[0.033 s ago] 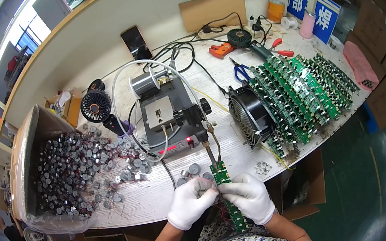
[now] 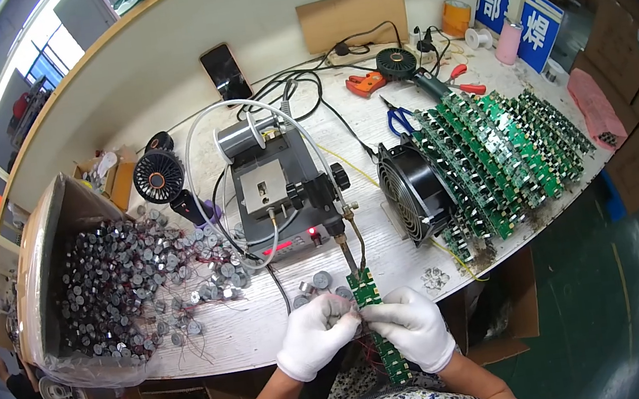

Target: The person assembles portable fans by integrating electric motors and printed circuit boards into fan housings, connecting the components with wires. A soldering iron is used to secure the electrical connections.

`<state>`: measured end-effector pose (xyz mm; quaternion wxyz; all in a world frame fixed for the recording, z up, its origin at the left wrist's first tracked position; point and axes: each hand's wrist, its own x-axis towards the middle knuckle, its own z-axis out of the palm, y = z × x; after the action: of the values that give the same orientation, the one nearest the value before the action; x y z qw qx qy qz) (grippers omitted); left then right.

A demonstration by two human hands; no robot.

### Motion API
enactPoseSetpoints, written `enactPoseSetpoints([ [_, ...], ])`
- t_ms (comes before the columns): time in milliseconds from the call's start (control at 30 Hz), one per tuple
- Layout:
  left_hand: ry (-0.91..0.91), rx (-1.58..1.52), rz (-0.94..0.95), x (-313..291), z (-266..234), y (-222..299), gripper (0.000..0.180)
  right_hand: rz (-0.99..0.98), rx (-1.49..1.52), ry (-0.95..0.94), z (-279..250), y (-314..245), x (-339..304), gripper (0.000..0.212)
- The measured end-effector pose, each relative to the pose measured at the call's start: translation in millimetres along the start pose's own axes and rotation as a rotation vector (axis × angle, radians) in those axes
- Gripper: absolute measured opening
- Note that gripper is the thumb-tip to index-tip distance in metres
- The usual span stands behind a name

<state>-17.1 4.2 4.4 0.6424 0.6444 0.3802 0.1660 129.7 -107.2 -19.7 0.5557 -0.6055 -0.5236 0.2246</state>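
Note:
A long green circuit board strip [image 2: 366, 288] runs from beneath the soldering iron tip [image 2: 350, 260] down toward my lap. My right hand [image 2: 412, 328], in a white glove, is closed with its fingers over the strip's middle. My left hand [image 2: 317, 337], also gloved, pinches thumb and forefinger together at the strip's left edge. What sits in that pinch is too small to make out. Thin reddish wires [image 2: 368, 348] hang between the hands. A few round grey metal parts [image 2: 321, 280] lie just beyond my left hand.
Behind the iron stands a dark soldering machine [image 2: 279, 197] with a solder spool [image 2: 240, 140]. Many wired round parts spill from a lined box [image 2: 44, 316] at left. At right are a black fan [image 2: 414, 191] and stacked circuit boards [image 2: 492, 160]. Pliers [image 2: 469, 81] lie farther back.

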Motion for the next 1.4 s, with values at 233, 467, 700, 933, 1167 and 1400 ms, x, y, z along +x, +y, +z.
enactPoseSetpoints([
  [233,0.244,-0.048,0.152,-1,-22,4,0.009,0.061,-0.012,0.021,-4,-5,-1,0.029],
  [467,0.454,0.405,0.334,8,-48,24,0.006,0.211,-0.047,0.047,-3,-7,-5,0.059],
  [700,0.142,0.089,0.193,16,-9,7,0.013,0.256,0.005,0.023,1,-5,-3,0.063],
  [933,0.027,-0.202,-0.039,17,6,11,0.011,0.328,0.167,0.093,5,-6,-4,0.06],
  [1167,-0.094,-0.256,-0.154,19,-6,15,0.018,0.295,0.115,0.061,6,-10,-6,0.057],
  [1400,-0.058,-0.18,-0.124,27,-3,20,0.018,0.318,0.155,0.1,10,-9,-2,0.056],
])
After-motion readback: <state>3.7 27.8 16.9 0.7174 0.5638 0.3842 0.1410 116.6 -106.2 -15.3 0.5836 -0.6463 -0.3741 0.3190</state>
